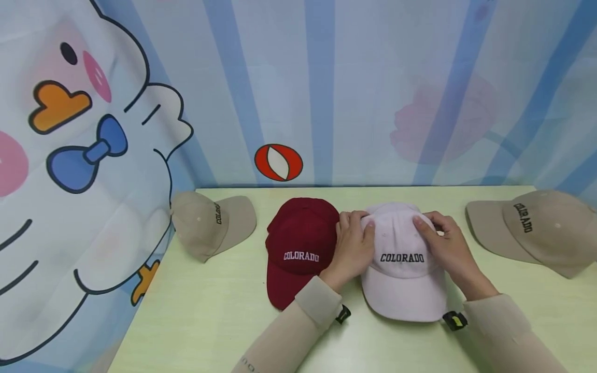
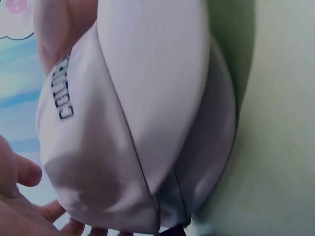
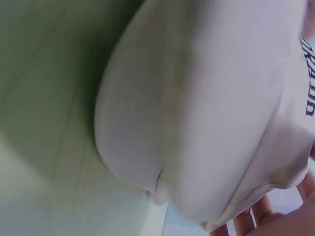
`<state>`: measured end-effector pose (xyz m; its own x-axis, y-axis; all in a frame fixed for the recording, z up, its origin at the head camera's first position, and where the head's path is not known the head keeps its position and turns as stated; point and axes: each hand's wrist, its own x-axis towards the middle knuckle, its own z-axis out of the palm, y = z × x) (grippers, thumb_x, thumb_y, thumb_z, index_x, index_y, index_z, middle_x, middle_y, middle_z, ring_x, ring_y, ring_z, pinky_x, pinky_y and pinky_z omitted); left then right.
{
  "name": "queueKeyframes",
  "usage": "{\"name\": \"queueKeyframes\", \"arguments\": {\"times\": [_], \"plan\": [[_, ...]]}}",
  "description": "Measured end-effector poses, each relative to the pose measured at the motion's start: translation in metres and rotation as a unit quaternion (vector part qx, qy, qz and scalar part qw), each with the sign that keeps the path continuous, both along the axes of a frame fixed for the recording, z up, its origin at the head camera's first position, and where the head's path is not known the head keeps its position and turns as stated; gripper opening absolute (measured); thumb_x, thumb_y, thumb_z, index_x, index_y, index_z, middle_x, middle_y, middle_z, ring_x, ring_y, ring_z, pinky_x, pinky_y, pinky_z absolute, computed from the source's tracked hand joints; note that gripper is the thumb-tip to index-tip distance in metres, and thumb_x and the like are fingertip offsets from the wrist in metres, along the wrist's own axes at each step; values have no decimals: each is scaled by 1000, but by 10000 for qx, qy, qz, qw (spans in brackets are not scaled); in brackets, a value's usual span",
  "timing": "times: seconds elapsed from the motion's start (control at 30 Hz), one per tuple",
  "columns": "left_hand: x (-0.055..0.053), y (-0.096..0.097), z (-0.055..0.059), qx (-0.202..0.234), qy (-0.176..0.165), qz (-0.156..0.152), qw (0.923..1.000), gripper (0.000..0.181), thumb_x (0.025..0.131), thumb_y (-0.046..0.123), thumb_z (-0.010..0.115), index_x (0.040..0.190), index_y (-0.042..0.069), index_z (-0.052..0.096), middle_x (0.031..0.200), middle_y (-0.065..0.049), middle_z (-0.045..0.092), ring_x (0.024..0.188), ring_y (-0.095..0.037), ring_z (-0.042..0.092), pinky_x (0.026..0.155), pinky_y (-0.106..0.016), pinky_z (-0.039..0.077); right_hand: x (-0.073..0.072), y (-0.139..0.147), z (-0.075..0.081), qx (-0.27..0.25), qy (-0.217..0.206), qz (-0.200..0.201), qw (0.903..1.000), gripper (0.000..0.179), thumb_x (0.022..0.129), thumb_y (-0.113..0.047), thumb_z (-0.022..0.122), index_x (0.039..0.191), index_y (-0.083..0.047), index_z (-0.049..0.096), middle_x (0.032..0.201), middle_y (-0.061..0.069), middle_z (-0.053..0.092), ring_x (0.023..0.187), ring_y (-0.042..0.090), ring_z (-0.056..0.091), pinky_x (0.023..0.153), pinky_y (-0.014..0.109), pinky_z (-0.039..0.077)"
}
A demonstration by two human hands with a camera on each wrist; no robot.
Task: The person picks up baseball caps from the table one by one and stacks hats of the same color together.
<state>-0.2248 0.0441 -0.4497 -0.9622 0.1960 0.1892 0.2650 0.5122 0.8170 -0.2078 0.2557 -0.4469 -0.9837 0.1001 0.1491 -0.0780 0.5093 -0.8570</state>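
Note:
A white baseball cap point(image 1: 403, 298) with dark COLORADO lettering faces front, brim toward me, at the middle right of the table. My left hand point(image 1: 351, 246) grips its left side, thumb in front and fingers around the side. On the opposite side my right hand point(image 1: 449, 249) holds the crown, thumb pressed on its front. Both wrist views show a second pale brim point(image 2: 216, 123) under the upper one, close to the table. Just left of my left hand lies a maroon cap point(image 1: 300, 233) with white COLORADO lettering, brim toward me.
One beige cap point(image 1: 196, 223) lies at the table's left edge, its brim pointing right. Another beige cap point(image 1: 550, 223) is at the right, brim pointing left. A printed cloth point(image 1: 364, 93) hangs behind the pale green table point(image 1: 196, 321).

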Motion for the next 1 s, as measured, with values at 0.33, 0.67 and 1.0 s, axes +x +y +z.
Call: {"name": "queueKeyframes", "arguments": {"times": [0.33,0.67,1.0], "plan": [[28,13,2,-100,-284,-125,9995,72,108,32,52,167,14,14,172,-6,7,158,-27,14,125,-53,27,3,-11,-4,702,71,-1056,9919,54,104,-48,58,137,-5,60,134,29,49,110,40,48,80,44,36],[26,20,-10,-108,-484,-441,9978,88,104,44,57,168,16,4,175,-5,-9,162,-30,-4,129,-57,11,10,-13,-9,485,104,-894,9948,49,107,-35,55,138,4,54,133,31,45,113,44,51,86,42,40],[23,21,-21,-113,-597,-469,9970,99,99,46,65,168,19,0,175,-4,-11,162,-29,-8,129,-56,11,12,-11,-12,437,-138,-856,9953,49,109,-33,52,139,6,52,134,32,46,117,45,51,90,45,40]]}}
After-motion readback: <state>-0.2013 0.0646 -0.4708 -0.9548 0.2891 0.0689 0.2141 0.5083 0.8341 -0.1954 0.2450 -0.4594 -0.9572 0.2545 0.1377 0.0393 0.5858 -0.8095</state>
